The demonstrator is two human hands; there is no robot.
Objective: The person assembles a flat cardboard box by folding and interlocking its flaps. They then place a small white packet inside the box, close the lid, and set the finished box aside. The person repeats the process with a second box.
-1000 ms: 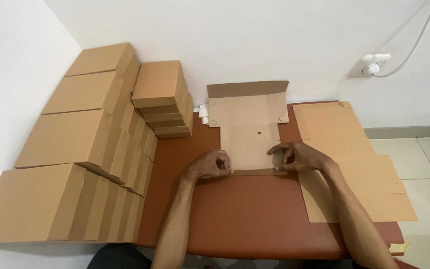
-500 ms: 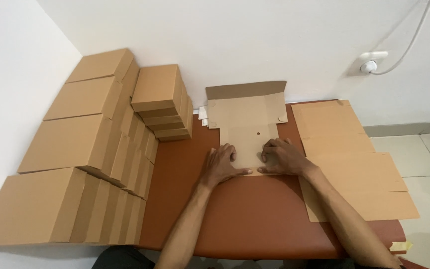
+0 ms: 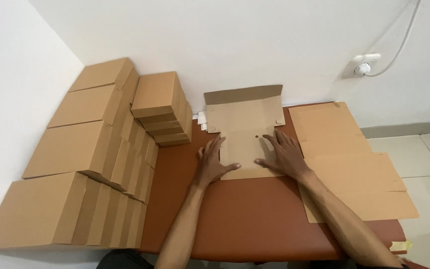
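A partly folded cardboard box blank lies flat on the brown table, its far flap standing up against the wall. My left hand presses palm-down on the blank's near left edge, fingers spread. My right hand lies flat on its near right part, fingers spread too. Neither hand grips anything.
Rows of finished cardboard boxes are stacked along the left wall, with a smaller stack at the back. A pile of flat cardboard blanks lies to the right, overhanging the table. A wall socket with a cable is at the upper right.
Both hands moved from curled at the blank's near edge to flat on top of it, pressing the near panel down.
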